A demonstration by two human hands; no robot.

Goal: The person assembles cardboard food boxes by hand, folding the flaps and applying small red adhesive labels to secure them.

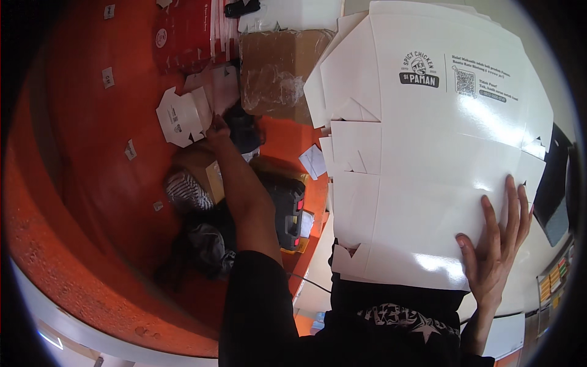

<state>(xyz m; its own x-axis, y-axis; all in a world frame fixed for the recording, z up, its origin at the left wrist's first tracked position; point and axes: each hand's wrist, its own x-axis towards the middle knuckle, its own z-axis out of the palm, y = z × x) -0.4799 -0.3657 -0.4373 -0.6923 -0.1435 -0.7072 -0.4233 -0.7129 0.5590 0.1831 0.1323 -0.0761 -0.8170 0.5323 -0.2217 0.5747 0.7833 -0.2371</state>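
Note:
A large flat white cardboard box blank [428, 202] with slotted side flaps and dark print lies before me, reaching my shirt at its near edge. My right hand [498, 251] rests on its near right part, fingers spread over the glossy surface. Edges of more white blanks show beneath it. My left arm stretches away to the left. There my left hand [217, 129] is closed at the edge of a smaller white printed box blank [177, 117]; its fingertips are partly hidden.
A brown carton [275, 73] wrapped in clear plastic stands beyond my left hand. Red printed packaging [183, 37] is farther left. A black hard case [284, 211], an open brown box [205, 171] and dark cloth [208, 244] sit around my left forearm on an orange surface.

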